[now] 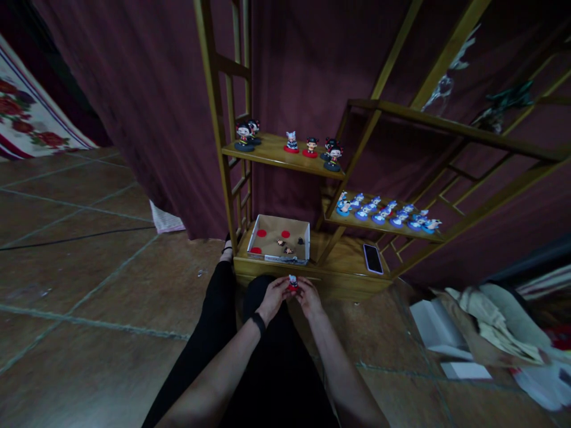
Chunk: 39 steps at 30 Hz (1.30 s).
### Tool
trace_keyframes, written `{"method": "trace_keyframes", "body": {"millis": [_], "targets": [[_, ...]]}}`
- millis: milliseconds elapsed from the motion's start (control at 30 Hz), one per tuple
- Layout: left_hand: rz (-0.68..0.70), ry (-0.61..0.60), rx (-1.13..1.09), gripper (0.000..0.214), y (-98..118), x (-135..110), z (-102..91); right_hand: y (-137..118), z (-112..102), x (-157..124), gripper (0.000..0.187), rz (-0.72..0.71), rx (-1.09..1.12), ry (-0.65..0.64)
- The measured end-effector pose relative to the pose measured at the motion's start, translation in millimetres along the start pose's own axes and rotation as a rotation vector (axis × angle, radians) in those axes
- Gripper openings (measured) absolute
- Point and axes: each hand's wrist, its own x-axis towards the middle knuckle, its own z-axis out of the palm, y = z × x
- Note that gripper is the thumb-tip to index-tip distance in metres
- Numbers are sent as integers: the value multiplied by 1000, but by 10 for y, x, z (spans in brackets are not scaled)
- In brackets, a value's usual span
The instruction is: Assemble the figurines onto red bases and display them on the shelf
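Between my two hands, over my knees, is a small figurine (pixel 292 280) with a pale head and a red round base. My left hand (pixel 274 295) grips it from the left, fingers closed at the base. From the other side my right hand (pixel 307 295) pinches the same base. Just beyond them, a shallow cardboard box (pixel 267 223) on the bottom board holds red discs (pixel 285 234) and several small dark-haired figure parts (pixel 288 250).
A wooden shelf unit (pixel 285 157) carries several dark-haired figurines (pixel 333 158) and, lower right, rows of blue-white figurines (pixel 381 215). A phone (pixel 373 258) lies on the bottom board. Boxes and cloth (pixel 495 321) lie on the floor at right; a cable (pixel 80 238) runs at left.
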Motion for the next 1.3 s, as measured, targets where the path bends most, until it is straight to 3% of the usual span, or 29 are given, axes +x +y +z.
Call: {"method": "trace_keyframes", "body": {"millis": [233, 500, 900, 1300], "targets": [[-32, -16, -6, 25, -22, -3, 13, 48, -57, -52, 29, 12, 12, -11], [-40, -35, -24, 27, -23, 10, -11, 37, -37, -95, 31, -95, -135, -6], [22, -16, 33, 30, -30, 12, 25, 67, 7, -24, 35, -144, -154, -23], [-8, -8, 21, 26, 43, -31, 80, 4, 13, -101, 30, -84, -132, 18]]}}
